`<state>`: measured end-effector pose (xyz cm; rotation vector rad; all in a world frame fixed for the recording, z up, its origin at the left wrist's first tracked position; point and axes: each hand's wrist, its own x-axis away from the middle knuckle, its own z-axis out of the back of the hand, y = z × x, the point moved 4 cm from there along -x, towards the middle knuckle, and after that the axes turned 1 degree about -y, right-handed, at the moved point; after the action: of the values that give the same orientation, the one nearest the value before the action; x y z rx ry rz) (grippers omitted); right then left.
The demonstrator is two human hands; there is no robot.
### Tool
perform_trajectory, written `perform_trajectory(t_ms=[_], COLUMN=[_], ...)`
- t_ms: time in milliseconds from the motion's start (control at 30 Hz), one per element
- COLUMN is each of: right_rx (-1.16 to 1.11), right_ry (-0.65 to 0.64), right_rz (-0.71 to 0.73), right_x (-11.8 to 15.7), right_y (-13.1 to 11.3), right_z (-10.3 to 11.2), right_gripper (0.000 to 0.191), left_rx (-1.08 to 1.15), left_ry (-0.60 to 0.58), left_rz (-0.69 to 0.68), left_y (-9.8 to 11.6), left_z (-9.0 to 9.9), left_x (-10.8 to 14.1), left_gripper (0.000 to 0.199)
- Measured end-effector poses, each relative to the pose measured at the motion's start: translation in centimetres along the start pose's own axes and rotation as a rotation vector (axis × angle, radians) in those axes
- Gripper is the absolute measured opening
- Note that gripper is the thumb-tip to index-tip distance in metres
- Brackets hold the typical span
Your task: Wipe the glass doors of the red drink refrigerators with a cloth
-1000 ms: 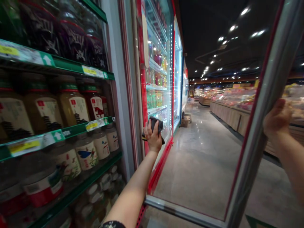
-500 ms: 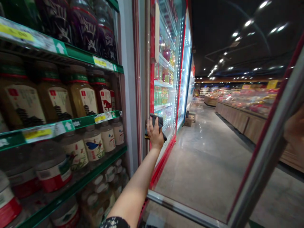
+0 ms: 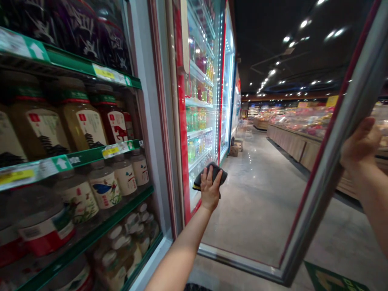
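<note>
My left hand (image 3: 210, 190) presses a folded dark grey cloth (image 3: 218, 173) with a yellow edge against the inner side of a glass door. Its fingers are spread over the cloth. The door stands open, and its metal frame (image 3: 325, 173) with a red seal runs down on the right. At the right edge of the view, my right hand (image 3: 362, 141) grips the outer side of that frame, its fingers partly hidden. To the left is the open fridge, with drink bottles (image 3: 86, 121) on its shelves.
Green shelf rails (image 3: 87, 155) with price labels cross the fridge on the left. Through the glass, another lit fridge (image 3: 200, 101) with red edging shows. A grey shop floor (image 3: 251, 202) and long wooden display counters (image 3: 291, 139) lie beyond.
My left hand has slid the cloth right and a little down over the glass, away from the hinge side. The view has shifted right, and more of my right hand shows.
</note>
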<state>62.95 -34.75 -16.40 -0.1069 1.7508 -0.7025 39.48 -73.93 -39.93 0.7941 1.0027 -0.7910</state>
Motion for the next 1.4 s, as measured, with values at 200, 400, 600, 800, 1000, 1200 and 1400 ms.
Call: perform_trajectory(t_ms=[200, 400, 600, 800, 1000, 1200, 1400], right_rx=[-0.144, -0.163, -0.214, -0.269, -0.304, -0.356, -0.399], right_ry=[-0.082, -0.144, -0.211, -0.200, -0.229, -0.167, -0.171], right_rz=[-0.039, -0.043, -0.115, -0.116, -0.094, -0.069, -0.073], right_x=[0.4, 0.5, 0.5, 0.5, 0.3, 0.2, 0.0], right_y=[-1.4, -2.6, -3.4, -3.1, -2.4, -2.2, -1.6], right_z=[0.4, 0.4, 0.4, -0.1, -1.0, -1.5, -2.1], right_gripper=[0.079, 0.074, 0.053, 0.057, 0.065, 0.069, 0.073], left_rx=[-0.110, -0.133, -0.118, -0.069, -0.050, -0.069, -0.071], left_ry=[0.013, 0.102, -0.061, 0.030, -0.001, -0.054, -0.025], left_rz=[0.193, 0.119, -0.415, -0.062, -0.646, -0.529, -0.323], left_y=[-1.7, 5.0, 5.5, 8.5, 15.3, 12.8, 18.5], left_z=[1.1, -1.4, -1.9, -3.0, -5.5, -5.2, -7.4], left_x=[0.3, -3.8, 1.7, -4.1, -3.4, -1.9, -5.2], left_gripper=[0.060, 0.062, 0.066, 0.073, 0.057, 0.061, 0.065])
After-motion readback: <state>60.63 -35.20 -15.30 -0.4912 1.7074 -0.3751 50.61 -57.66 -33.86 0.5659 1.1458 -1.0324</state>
